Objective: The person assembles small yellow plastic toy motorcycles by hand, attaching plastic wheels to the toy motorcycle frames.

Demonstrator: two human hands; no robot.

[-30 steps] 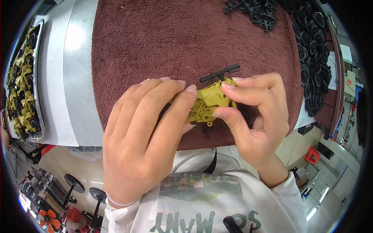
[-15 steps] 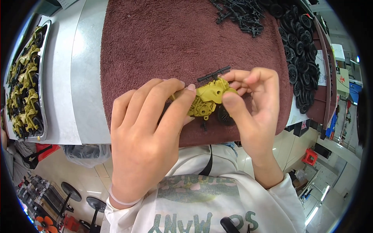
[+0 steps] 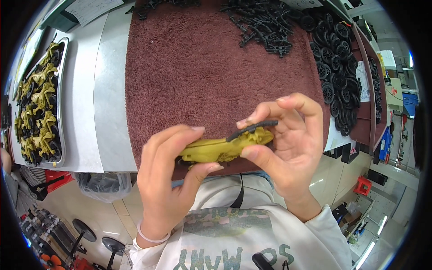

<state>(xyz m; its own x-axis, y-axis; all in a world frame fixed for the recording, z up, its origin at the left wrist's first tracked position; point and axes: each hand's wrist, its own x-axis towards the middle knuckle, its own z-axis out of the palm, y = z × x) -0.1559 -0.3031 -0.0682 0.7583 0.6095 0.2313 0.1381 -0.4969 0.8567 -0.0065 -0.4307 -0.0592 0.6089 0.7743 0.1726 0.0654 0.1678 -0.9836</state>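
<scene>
Olive-yellow plastic body (image 3: 222, 149), a toy-vehicle shell by its shape, lies with its long axis nearly level and crosswise to the person, its right end tipped slightly up, held in the air just above the near edge of the maroon towel (image 3: 202, 67) that covers the desk (image 3: 110, 90). A thin black strip (image 3: 252, 129) rests along the top of its right end, slanting up to the right. The left hand (image 3: 168, 189) comes from below and takes the shell's left end, thumb beneath and fingers curled over the top, so that its grip is pressed onto the piece. The right hand (image 3: 288, 144) takes the right end, thumb on the near side and fingers at the far side where the strip sits; that grip is likewise pinched on the shell, and it is the nearer one to the strip. Beyond the hands, across the towel, lie a heap of black stick-like parts (image 3: 265, 22) and, to the right, a bank of black wheels (image 3: 335, 67). Well apart on the left, a metal tray (image 3: 62, 112) holds more olive shells fitted with dark wheels.
</scene>
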